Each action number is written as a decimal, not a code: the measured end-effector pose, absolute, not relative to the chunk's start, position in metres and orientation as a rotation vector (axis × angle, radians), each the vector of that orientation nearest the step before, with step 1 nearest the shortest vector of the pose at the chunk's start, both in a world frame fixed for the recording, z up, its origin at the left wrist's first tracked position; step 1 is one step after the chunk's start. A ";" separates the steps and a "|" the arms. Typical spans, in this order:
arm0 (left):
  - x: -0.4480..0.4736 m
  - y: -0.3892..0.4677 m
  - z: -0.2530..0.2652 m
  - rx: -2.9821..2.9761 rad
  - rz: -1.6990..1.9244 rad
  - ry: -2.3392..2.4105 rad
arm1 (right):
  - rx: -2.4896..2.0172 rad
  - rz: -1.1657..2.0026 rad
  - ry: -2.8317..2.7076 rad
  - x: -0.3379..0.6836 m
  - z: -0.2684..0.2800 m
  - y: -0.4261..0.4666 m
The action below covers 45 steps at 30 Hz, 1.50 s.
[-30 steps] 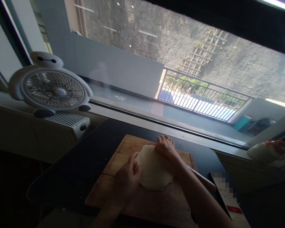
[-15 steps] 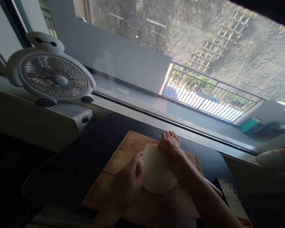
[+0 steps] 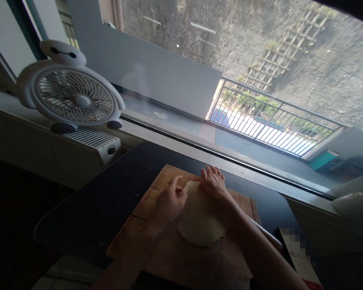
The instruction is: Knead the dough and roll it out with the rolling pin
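Observation:
A flat, pale, round sheet of dough (image 3: 198, 221) lies on a wooden board (image 3: 157, 187). My left hand (image 3: 169, 201) is at the dough's upper left edge, fingers loosely bent and apart, the thumb side touching the rim. Across the dough's far edge rests my right hand (image 3: 214, 184), fingers stretched out past it and palm down. My right forearm hides part of the dough's right side. Both hands appear to hold no tool.
Beneath the board is a dark table (image 3: 87, 213). A light rod (image 3: 268, 233), partly behind my right forearm, and a box (image 3: 299, 257) lie at the right. A white fan (image 3: 81, 100) stands on a radiator (image 3: 90, 139) by the window.
My left hand has slid up along the dough's left edge toward the far side. My right hand has shifted slightly left. The view has moved a little.

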<state>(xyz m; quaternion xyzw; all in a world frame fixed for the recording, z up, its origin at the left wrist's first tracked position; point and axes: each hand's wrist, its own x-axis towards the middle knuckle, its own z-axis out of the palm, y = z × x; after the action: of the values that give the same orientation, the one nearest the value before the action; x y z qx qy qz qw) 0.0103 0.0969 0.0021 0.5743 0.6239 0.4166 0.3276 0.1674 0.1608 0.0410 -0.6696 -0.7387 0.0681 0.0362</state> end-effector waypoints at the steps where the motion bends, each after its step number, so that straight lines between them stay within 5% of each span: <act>1: 0.010 0.097 0.001 1.518 1.096 1.636 | -1.999 0.235 -2.289 0.165 0.037 0.154; 18: 0.011 0.078 0.013 1.720 1.023 1.649 | -1.809 0.277 -2.363 0.157 0.029 0.148; 25: 0.012 0.079 0.009 1.696 1.047 1.640 | -2.134 0.247 -2.173 0.179 0.044 0.195; 32: 0.012 0.078 0.010 1.691 1.046 1.645 | -1.810 0.281 -2.340 0.153 0.031 0.157; 39: 0.012 0.078 0.009 1.686 1.049 1.635 | -2.136 0.244 -2.113 0.166 0.043 0.191; 45: 0.011 0.075 0.010 1.712 1.099 1.616 | -1.713 0.184 -2.346 0.143 0.035 0.149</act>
<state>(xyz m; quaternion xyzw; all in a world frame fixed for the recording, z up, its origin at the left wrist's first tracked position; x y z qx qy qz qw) 0.0112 0.0747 0.0104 0.6347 0.5992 0.4075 0.2685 0.1429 0.1489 0.0354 -0.5847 -0.8006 0.0628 0.1150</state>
